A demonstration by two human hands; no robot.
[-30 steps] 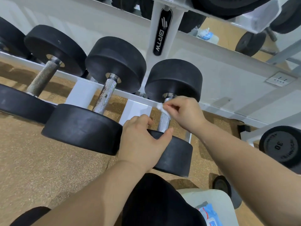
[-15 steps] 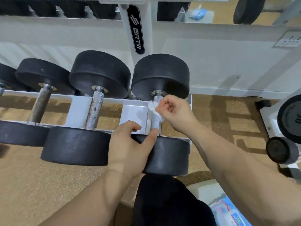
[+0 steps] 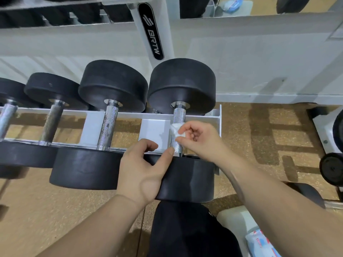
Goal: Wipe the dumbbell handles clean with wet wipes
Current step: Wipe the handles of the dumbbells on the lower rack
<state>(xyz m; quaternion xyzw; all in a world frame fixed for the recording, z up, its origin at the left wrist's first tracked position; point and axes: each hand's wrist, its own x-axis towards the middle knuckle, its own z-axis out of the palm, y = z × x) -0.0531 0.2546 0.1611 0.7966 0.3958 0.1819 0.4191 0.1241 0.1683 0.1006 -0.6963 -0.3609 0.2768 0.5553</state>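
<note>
Your right hand (image 3: 200,140), pinching the wet wipe (image 3: 176,129) round the rightmost dumbbell handle (image 3: 179,115) at frame centre, has slid from far head (image 3: 181,84) to mid-shaft, left hand (image 3: 143,167) gripping the near head (image 3: 191,180): stroke likely half done.

White rack (image 3: 155,129) on a speckled brown floor (image 3: 241,145), four dumbbells on its low tier.
Side by side across the two rails lie the right dumbbell (image 3: 182,84), second dumbbell (image 3: 113,84), third dumbbell (image 3: 53,89) and left dumbbell (image 3: 7,95), cut by the edge; their handles span the gap.
</note>
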